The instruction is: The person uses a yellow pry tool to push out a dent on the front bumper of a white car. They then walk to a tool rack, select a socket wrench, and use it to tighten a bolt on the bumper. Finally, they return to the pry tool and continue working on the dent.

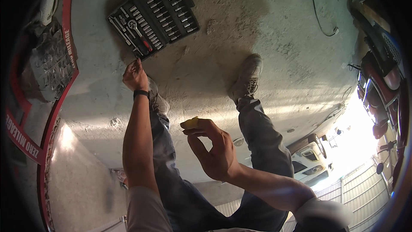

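The tool case [189, 1] is lying open on the floor; the left hand [135, 76] is seemingly touching its near corner, perhaps steadying it, grip unclear. Bodyward of the case, the right hand [218, 152] is forming a narrow curl, yellow material [191, 123] possibly pinched.

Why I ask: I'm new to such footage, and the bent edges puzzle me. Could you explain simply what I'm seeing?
There is no machine here: these are a person's two bare hands. The single picture comes from a wide fisheye camera worn on the head, looking down, so straight edges curve near the rim. On the grey floor lies an open dark tool case with rows of sockets and a ratchet with a partly red handle. The left hand is at the case's near corner; whether it touches or holds anything is unclear. The right hand hovers above the floor with something yellow at its fingers, either held or wrapped on; I cannot tell which.
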Motion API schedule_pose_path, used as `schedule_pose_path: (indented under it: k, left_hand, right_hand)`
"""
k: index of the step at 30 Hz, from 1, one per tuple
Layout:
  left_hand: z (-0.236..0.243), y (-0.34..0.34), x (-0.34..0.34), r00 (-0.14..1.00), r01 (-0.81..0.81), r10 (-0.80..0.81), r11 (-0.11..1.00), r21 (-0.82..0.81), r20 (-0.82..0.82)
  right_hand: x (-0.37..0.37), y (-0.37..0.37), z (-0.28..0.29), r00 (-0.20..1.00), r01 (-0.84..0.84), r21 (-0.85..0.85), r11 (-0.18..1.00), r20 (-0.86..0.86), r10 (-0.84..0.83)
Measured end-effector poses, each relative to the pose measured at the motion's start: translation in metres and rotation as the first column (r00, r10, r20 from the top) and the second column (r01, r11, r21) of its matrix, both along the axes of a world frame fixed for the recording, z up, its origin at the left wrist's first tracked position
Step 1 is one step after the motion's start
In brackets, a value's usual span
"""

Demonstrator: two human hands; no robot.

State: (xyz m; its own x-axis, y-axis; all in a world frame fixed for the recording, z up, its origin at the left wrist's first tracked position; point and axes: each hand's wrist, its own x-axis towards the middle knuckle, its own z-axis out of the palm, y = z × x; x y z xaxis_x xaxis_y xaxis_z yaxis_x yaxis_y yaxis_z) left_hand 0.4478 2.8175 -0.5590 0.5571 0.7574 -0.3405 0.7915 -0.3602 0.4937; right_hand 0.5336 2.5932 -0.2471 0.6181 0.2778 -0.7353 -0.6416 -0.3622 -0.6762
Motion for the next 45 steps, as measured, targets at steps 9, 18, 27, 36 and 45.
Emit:
schedule_pose_path:
  k: [9, 18, 27, 36, 45]
  left_hand:
    - [-0.012, 0.001, -0.011, 0.999, 0.042, -0.042, 0.999, 0.022, -0.010]
    - [-0.022, -0.005, -0.008, 0.908, -0.388, 0.419, 0.826, -0.408, -0.014]
    - [-0.048, -0.012, -0.011, 0.924, -0.333, 0.364, 0.916, -0.226, 0.115]
    - [0.007, -0.074, 0.102, 0.900, 0.388, -0.408, 0.910, 0.149, 0.153]
    - [0.002, -0.109, 0.231, 0.667, 0.704, -0.629, 0.708, 0.061, -0.398]
  right_hand:
    - [0.000, 0.003, -0.001, 1.000, -0.004, -0.011, 1.000, -0.013, 0.004]
    - [0.002, 0.002, 0.000, 0.999, -0.015, -0.024, 1.000, -0.044, 0.013]
    - [0.000, 0.000, -0.005, 0.999, -0.025, -0.015, 1.000, 0.019, 0.025]
    - [0.002, -0.005, 0.001, 0.999, 0.011, -0.001, 1.000, 0.042, -0.011]
    - [0.006, -0.008, 0.003, 0.998, 0.053, 0.028, 0.998, 0.029, -0.054]
